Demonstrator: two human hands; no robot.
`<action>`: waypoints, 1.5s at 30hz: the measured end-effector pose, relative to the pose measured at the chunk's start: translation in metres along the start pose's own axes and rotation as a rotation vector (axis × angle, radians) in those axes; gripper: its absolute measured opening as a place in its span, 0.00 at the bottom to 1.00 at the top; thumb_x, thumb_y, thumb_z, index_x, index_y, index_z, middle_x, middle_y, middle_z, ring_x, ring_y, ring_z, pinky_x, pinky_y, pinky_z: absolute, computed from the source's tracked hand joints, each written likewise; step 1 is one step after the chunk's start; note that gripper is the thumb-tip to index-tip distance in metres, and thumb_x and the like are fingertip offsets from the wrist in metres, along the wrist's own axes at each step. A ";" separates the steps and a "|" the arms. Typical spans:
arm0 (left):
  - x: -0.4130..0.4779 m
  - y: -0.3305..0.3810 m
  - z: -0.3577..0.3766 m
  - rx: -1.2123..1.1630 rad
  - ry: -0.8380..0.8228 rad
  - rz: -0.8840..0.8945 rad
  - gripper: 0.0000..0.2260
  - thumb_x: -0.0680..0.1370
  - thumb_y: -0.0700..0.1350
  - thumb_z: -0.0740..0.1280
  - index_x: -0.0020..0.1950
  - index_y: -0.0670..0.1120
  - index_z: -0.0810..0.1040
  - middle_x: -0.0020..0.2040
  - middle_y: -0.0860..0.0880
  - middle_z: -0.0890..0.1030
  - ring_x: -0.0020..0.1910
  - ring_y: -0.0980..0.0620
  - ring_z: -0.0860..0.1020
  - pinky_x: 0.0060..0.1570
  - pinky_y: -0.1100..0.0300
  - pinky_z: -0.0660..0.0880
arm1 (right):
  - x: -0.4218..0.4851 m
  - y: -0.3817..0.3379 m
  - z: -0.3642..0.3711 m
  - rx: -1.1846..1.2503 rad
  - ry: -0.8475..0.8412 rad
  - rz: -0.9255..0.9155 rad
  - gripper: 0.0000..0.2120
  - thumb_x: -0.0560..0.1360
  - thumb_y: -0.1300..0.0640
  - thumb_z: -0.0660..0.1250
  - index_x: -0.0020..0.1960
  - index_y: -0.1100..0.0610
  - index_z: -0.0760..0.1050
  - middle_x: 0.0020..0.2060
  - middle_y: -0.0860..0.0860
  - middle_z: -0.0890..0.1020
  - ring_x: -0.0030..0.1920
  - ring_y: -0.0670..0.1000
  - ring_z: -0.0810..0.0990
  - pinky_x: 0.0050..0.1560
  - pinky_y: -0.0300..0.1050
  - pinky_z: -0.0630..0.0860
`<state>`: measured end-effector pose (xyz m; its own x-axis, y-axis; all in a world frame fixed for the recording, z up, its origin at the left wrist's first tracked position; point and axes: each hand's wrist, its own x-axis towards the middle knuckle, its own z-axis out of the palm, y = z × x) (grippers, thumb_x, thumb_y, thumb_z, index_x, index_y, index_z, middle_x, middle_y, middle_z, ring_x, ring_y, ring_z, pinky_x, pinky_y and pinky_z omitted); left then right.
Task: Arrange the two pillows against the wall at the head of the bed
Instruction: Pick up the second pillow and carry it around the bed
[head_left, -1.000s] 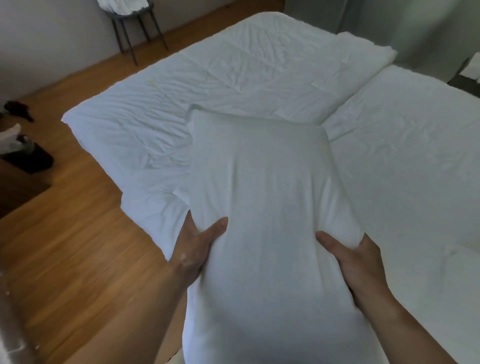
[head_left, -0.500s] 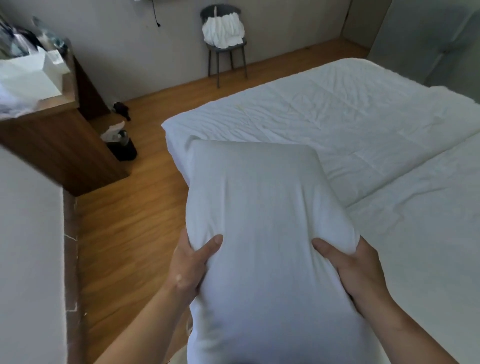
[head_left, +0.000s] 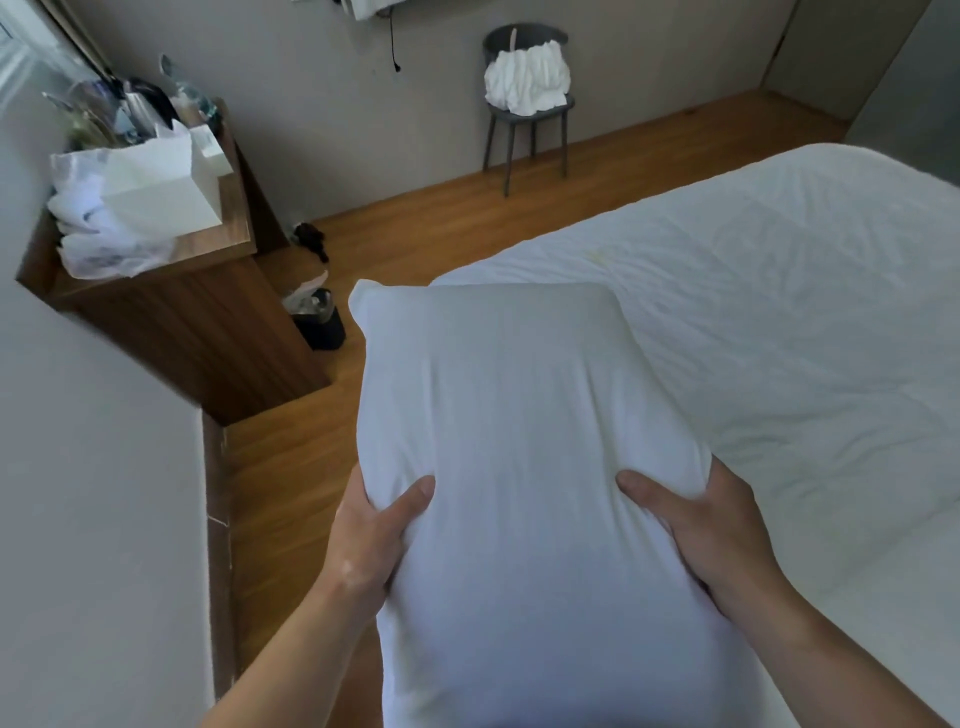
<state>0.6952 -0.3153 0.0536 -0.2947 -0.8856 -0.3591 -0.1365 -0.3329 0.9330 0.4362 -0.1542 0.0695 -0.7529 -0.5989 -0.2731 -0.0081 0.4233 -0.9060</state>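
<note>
I hold a white pillow (head_left: 524, 467) in front of me, its long side pointing away, above the wooden floor and the near corner of the bed. My left hand (head_left: 371, 535) grips its left edge, thumb on top. My right hand (head_left: 701, 525) grips its right edge the same way. The bed (head_left: 779, 291), covered by a white duvet, fills the right side. A second pillow is not in view, and the head of the bed is out of frame.
A wooden desk (head_left: 208, 322) cluttered with white bags and boxes stands at the left. A small black bin (head_left: 318, 322) sits on the floor beside it. A grey chair (head_left: 524, 130) with white cloth stands against the far wall. A white wall (head_left: 93, 493) is close on my left.
My view has swung left, away from the head of the bed: the desk, bin and chair have come into view. Both hands keep the same grip on the pillow.
</note>
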 end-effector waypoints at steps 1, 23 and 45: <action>0.013 0.005 -0.006 -0.003 0.000 -0.002 0.52 0.51 0.70 0.82 0.72 0.57 0.74 0.62 0.54 0.85 0.59 0.46 0.85 0.58 0.44 0.82 | 0.009 -0.008 0.011 -0.004 -0.003 0.000 0.33 0.59 0.40 0.83 0.62 0.44 0.79 0.52 0.41 0.86 0.53 0.49 0.84 0.59 0.57 0.79; 0.443 0.178 -0.080 -0.021 0.131 -0.034 0.43 0.57 0.64 0.84 0.69 0.56 0.75 0.59 0.55 0.85 0.57 0.49 0.85 0.45 0.60 0.82 | 0.370 -0.208 0.288 -0.014 -0.095 -0.045 0.29 0.62 0.45 0.83 0.60 0.44 0.78 0.51 0.38 0.83 0.52 0.45 0.82 0.53 0.50 0.76; 0.862 0.333 -0.132 0.118 -0.264 0.045 0.20 0.70 0.51 0.77 0.59 0.62 0.76 0.48 0.66 0.87 0.45 0.64 0.86 0.32 0.69 0.80 | 0.605 -0.361 0.511 0.094 0.219 0.063 0.35 0.62 0.43 0.82 0.66 0.49 0.77 0.54 0.42 0.82 0.55 0.50 0.81 0.58 0.54 0.76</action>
<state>0.5207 -1.2325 0.0577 -0.5366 -0.7784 -0.3257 -0.2227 -0.2416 0.9445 0.3201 -1.0167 0.0657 -0.8749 -0.4071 -0.2625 0.0969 0.3840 -0.9182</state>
